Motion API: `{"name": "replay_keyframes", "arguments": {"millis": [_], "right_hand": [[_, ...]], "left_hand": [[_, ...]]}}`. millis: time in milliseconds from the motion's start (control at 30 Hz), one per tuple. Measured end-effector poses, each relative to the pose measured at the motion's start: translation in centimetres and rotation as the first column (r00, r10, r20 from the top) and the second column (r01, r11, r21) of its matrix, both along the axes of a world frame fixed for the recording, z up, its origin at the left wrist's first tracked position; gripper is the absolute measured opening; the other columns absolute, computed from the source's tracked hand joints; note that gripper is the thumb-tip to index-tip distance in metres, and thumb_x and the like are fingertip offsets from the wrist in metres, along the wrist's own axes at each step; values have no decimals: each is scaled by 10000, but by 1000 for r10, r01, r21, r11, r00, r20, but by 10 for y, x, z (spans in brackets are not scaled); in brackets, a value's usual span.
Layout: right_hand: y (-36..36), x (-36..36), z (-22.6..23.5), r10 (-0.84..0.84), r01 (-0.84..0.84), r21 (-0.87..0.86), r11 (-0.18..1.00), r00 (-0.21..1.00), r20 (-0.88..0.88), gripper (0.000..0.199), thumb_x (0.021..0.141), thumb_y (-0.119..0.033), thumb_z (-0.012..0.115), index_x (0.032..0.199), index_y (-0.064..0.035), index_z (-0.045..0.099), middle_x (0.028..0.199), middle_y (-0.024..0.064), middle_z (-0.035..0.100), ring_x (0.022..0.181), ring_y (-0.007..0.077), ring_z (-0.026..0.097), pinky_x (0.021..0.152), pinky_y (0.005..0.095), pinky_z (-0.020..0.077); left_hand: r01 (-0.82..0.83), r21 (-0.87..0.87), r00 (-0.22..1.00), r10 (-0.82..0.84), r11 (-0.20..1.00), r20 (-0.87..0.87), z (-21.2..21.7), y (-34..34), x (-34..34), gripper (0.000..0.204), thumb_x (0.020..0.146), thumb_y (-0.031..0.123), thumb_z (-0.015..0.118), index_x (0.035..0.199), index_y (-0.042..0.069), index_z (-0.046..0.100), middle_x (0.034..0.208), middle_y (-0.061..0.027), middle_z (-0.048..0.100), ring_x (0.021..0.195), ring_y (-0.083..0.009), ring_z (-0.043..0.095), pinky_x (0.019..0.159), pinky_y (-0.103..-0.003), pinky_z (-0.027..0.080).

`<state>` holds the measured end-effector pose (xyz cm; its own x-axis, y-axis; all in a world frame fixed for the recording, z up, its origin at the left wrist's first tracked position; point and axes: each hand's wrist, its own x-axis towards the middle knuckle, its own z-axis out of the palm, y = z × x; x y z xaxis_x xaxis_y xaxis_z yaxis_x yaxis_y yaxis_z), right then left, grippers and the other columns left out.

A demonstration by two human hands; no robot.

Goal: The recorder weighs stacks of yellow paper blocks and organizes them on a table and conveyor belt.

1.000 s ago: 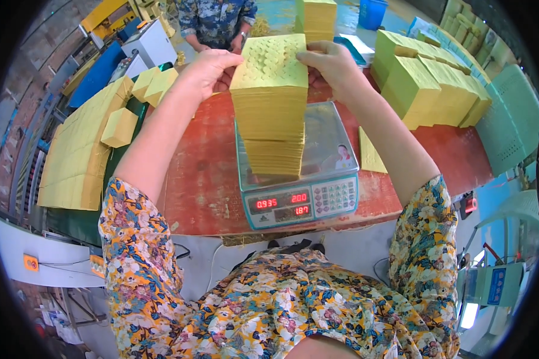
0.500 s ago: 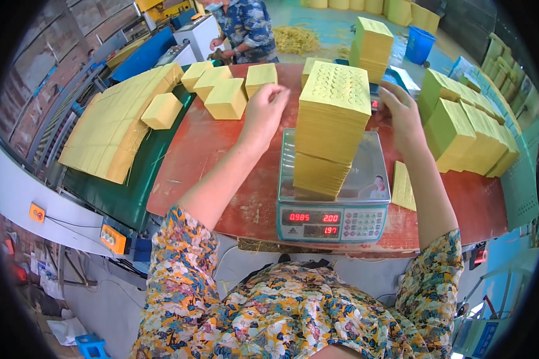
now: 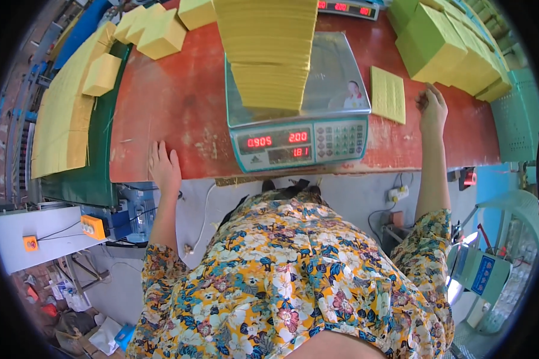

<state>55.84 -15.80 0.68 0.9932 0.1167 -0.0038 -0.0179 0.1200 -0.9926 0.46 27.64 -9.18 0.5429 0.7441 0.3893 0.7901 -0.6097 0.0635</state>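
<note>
A tall stack of yellow paper [image 3: 266, 66] stands on the platform of a digital scale [image 3: 335, 66] with a lit red display; the top of the stack is out of view. My left hand [image 3: 164, 167] rests with outstretched fingers on the front edge of the red table [image 3: 179, 102], left of the scale, holding nothing. On the other side, my right hand [image 3: 432, 112] has its fingers loosely curled, and nothing shows in them. Between it and the scale lies a thin pad of yellow paper [image 3: 388, 96] with punched marks, apart from the hand.
Several yellow paper blocks [image 3: 437, 51] are packed together at the far right. More blocks [image 3: 161, 37] stand at the far left. Beyond these, a large row of paper [image 3: 66, 119] lies on a green conveyor [image 3: 81, 190]. A second lit display [image 3: 347, 8] shows behind the scale.
Both hands have drawn back from beside the stack's top, the left to the front edge, the right toward the thin pad. My view has tipped downward. The scale's reading has dropped.
</note>
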Motion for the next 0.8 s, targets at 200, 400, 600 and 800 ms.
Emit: {"name": "replay_keyframes", "arguments": {"millis": [200, 400, 600, 800], "right_hand": [[-43, -14, -73, -313, 308, -238, 921, 950, 16, 271, 980, -36, 515, 1221, 16, 627, 891, 83, 659, 706, 142, 643, 578, 274, 555], [-43, -32, -80, -222, 236, -147, 961, 970, 103, 301, 951, -8, 494, 1221, -4, 626, 906, 80, 655, 677, 119, 615, 489, 268, 549], [-43, -30, -81, -214, 227, -164, 960, 972, 96, 304, 954, -12, 487, 1223, -20, 628, 886, 67, 642, 662, 117, 598, 474, 280, 540], [-39, -34, -73, -248, 249, -123, 961, 968, 30, 301, 956, -10, 501, 1226, -20, 630, 860, 63, 636, 683, 128, 601, 487, 289, 509]], "left_hand": [[-31, -36, 999, 30, 999, -10, 3, 4, 2, 468, 1014, 326, 541, 1405, 69, 551, 1483, -174, 514, 1371, -372, 458, 1149, -485, 341], [-12, -11, 1000, 11, 1000, -6, 3, 4, 0, 470, 1018, 337, 530, 1404, 70, 552, 1482, -174, 516, 1358, -375, 469, 1142, -480, 350], [-1, -2, 1000, 1, 1000, -9, -3, 7, -2, 461, 1015, 323, 533, 1393, 61, 559, 1474, -180, 522, 1340, -378, 484, 1127, -483, 366], [-75, -205, 997, 72, 976, -24, 16, 17, 2, 529, 966, 375, 609, 1368, 33, 569, 1444, -197, 536, 1305, -374, 513, 1103, -473, 397]]}}
